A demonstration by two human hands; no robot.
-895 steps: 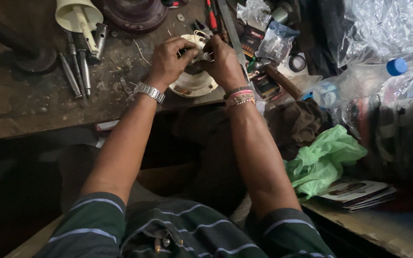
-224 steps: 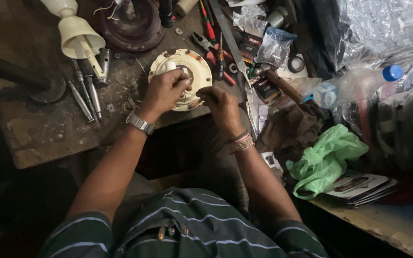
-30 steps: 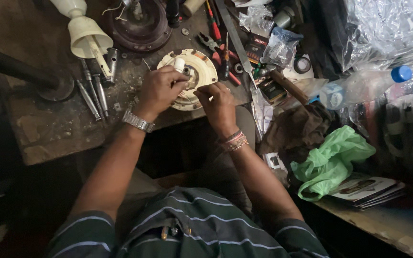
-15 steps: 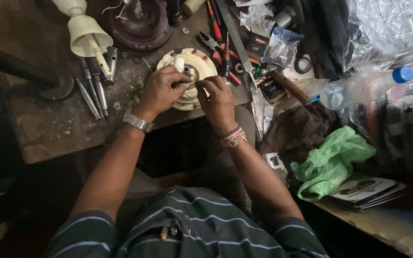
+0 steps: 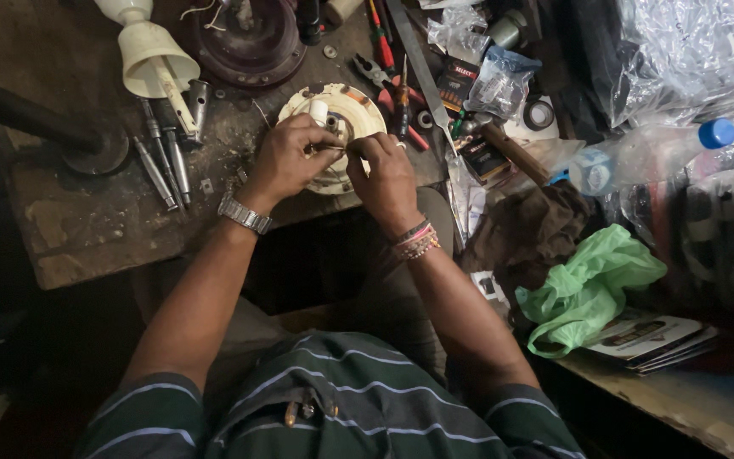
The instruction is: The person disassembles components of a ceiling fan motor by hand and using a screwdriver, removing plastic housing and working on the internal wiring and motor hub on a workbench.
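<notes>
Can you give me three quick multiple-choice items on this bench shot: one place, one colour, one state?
1. Where does the cream round disc sit?
A. on the wooden bench, under both hands
B. on the person's lap
C. on the stack of booklets

2. What colour is the crumpled plastic bag at the right?
A. red
B. green
C. black

3. How do the hands stand?
A. both resting away from the disc
B. one hand raised above the bench
C. both pinched together over the disc

Answers: 1 A, the disc lies on the bench beneath the fingers. 2 B, the bag is light green. 3 C, the left hand and right hand meet at the disc's middle.
</notes>
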